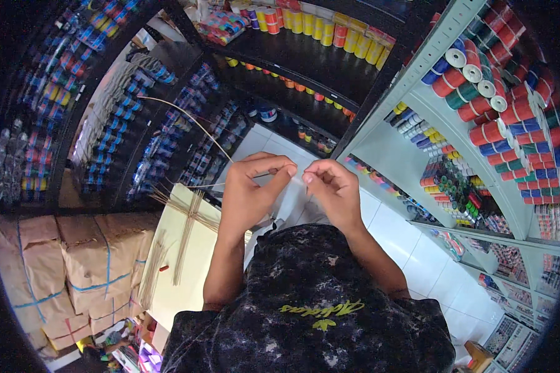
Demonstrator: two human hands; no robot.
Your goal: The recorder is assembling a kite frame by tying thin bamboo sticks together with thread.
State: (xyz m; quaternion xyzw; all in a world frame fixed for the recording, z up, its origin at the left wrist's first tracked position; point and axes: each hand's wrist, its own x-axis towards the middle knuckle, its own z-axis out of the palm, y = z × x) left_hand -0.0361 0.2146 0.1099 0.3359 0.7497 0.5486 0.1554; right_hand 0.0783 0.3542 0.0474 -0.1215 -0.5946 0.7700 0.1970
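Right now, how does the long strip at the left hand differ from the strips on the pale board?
The long strip bends in an arc beyond the left hand; the board strips look mostly straight. The long strip stands out singly; the board strips lie in crossing bunches on the pale board. Both are thin and tan.

The strand [197,120] is tan; the board [200,264] pale yellow; the shirt [311,270] black, grey-mottled

I saw black shelves [292,56] across the frame's upper centre, dark racks [79,97] filling its upper left and pale metal shelving [386,146] climbing the right. White floor tiles [397,231] shone at lower right; a pale yellow tabletop [190,283] stood lower left.
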